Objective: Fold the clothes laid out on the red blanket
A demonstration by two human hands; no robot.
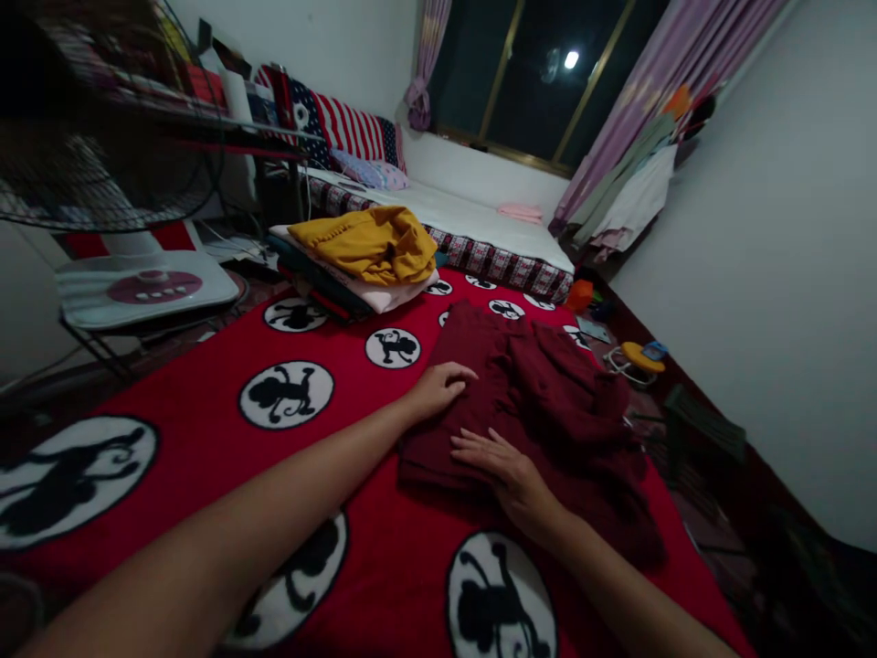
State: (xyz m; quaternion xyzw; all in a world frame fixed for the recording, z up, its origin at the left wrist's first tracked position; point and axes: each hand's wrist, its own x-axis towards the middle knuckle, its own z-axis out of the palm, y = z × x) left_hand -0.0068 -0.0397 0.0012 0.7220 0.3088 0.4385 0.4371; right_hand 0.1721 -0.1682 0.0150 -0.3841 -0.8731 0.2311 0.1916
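Note:
A dark maroon garment lies partly folded on a red blanket printed with black monkey figures in white circles. Its left part is flat, while the right part is bunched and wrinkled. My left hand rests on the garment's left edge, fingers loosely stretched and slightly curled. Nearer to me, my right hand lies flat on the cloth with its fingers spread. Neither hand grips the fabric. Beyond my left hand stands a pile of folded clothes with a mustard-yellow garment on top.
A fan and a white folding chair stand at the left. Behind the blanket is another bed under a window. Clothes hang by the right wall, above a yellow-topped stool.

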